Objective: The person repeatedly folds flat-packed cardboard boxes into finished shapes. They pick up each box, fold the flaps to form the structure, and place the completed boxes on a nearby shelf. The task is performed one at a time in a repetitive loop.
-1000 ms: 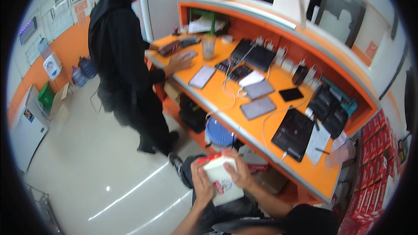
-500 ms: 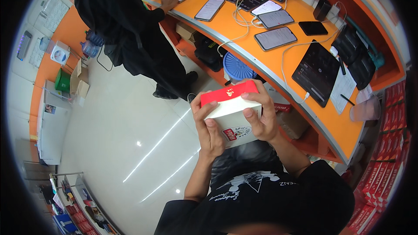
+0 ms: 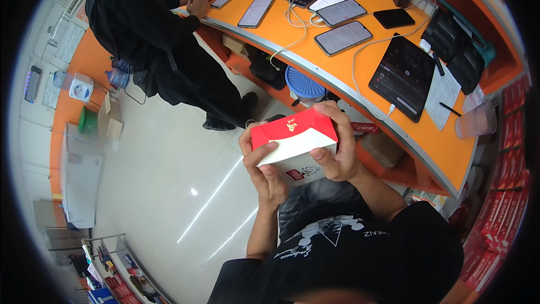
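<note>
A red and white cardboard box is held up in front of my body, between both hands. Its red side carries a small gold mark, and its white front has a round printed emblem. My left hand grips the left end, thumb and fingers pressed on the white faces. At the right end my right hand wraps round the corner, its thumb on the white front and its fingers over the red side. The box's underside and far side are hidden.
An orange counter curves along the right, bearing several phones, a tablet, cables and a plastic cup. Below it stands a blue-lidded tub. A person in black stands at the counter's far end. Red boxes are stacked at right.
The box has tipped so that more of its red side and less of its white front shows. Both hands keep their hold. The whole view has shifted slightly.
</note>
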`<action>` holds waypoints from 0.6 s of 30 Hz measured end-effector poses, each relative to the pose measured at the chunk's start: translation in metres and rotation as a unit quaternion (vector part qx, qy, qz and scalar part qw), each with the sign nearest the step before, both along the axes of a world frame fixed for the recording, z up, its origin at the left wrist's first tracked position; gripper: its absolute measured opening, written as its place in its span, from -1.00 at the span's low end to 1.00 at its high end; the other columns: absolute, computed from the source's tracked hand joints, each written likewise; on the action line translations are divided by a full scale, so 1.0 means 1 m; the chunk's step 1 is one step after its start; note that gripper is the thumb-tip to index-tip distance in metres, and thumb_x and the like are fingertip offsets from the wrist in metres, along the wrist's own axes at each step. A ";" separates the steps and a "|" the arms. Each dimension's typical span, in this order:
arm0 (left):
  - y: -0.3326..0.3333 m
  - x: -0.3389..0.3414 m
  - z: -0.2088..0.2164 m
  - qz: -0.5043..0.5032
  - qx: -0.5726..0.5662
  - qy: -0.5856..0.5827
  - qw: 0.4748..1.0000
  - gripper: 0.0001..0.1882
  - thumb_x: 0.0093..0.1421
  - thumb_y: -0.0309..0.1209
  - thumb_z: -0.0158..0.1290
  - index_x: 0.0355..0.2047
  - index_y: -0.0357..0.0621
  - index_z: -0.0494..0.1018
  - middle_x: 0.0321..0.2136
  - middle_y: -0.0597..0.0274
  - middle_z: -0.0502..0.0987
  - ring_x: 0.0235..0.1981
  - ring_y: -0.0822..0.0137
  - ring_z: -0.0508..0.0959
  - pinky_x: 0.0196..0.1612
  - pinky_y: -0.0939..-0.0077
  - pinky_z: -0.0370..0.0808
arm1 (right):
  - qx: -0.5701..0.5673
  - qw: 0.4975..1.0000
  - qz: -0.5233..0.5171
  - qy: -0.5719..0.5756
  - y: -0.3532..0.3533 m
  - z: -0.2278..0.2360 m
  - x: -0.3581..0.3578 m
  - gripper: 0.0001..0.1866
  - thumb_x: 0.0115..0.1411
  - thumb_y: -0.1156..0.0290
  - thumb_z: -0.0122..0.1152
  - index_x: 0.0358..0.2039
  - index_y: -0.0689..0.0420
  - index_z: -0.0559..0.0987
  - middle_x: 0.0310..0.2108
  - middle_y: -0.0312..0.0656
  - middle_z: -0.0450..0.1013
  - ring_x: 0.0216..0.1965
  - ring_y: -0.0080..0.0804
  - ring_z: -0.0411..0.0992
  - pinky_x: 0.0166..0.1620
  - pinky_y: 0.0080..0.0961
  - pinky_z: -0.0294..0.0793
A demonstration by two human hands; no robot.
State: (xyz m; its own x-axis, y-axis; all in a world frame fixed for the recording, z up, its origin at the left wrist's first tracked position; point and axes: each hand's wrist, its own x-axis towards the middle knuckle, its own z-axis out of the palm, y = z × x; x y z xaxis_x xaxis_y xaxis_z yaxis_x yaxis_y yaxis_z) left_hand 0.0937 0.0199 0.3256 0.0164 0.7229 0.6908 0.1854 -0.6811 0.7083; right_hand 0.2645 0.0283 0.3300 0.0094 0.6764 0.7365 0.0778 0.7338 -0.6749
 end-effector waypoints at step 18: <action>0.000 -0.003 -0.040 0.265 -0.236 -0.148 0.923 -0.13 0.49 0.22 -0.41 0.36 -0.43 0.08 0.30 -0.36 0.22 0.19 -0.22 0.45 0.24 -0.03 0.48 | -0.120 0.982 0.006 -0.148 -0.021 -0.023 -0.004 -0.03 0.37 0.03 0.21 0.51 0.27 -0.10 0.31 0.27 0.10 0.31 0.24 0.20 0.32 -0.16 0.26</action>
State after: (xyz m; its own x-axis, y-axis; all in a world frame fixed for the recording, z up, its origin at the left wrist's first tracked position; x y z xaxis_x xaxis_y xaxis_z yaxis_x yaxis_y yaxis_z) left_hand 0.0905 0.0200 0.2856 -0.5651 0.7970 0.2132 0.1537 -0.1522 0.9763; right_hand 0.2605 0.0071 0.3071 -0.1897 0.8294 0.5255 0.2891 0.5587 -0.7774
